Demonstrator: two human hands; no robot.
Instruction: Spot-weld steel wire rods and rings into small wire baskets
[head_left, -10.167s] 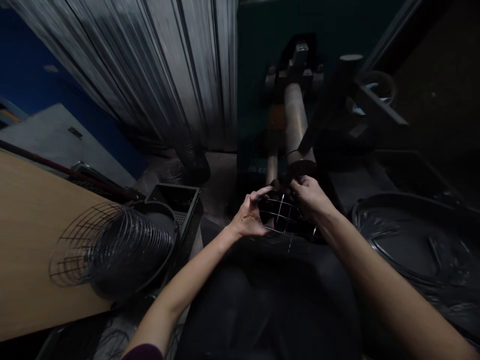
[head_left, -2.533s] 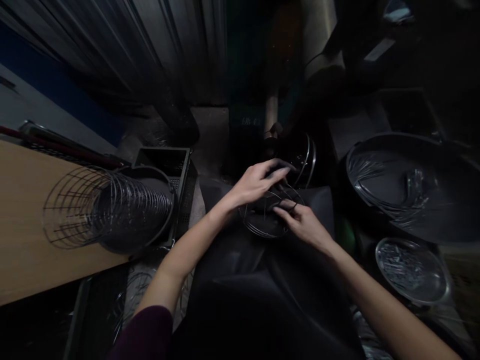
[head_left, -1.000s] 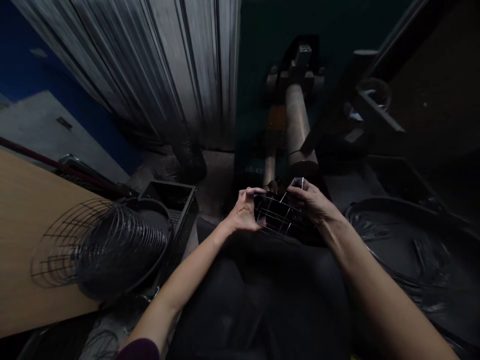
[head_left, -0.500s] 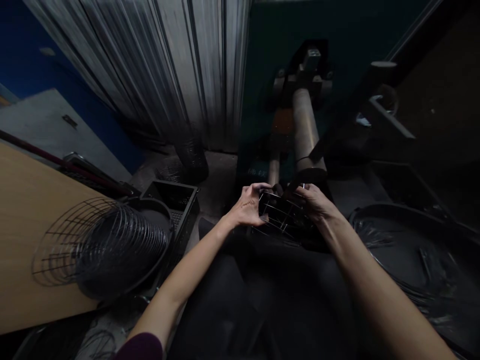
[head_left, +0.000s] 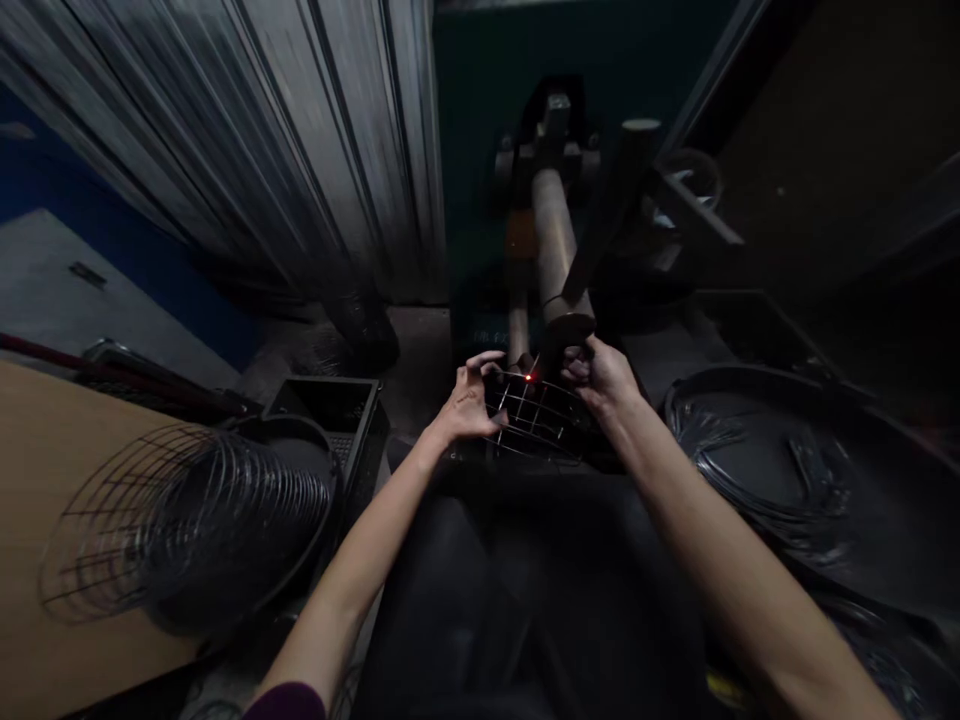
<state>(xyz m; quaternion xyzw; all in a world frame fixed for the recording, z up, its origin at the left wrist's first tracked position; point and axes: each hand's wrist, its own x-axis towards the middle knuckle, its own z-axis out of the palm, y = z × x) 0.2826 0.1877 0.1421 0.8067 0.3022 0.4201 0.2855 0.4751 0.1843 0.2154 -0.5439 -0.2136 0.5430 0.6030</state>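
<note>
Both hands grip a small wire grid basket at mid-scene, just in front of a machine's cylindrical arm [head_left: 553, 250]. The left hand [head_left: 469, 405] curls around the left rim of the wire grid basket [head_left: 534, 418]; the right hand [head_left: 602, 375] clasps its far right edge. A red-orange glow [head_left: 529, 378] now shows on the top wire, right under the round head of the arm; half a second ago there was no glow, so a wire crossing looks to be joined at this instant. Compared with the much earlier frame, the basket sits at the same spot under the arm. At near left, a stack of wire guards [head_left: 180, 520] lies on the wooden desk [head_left: 30, 450].
</note>
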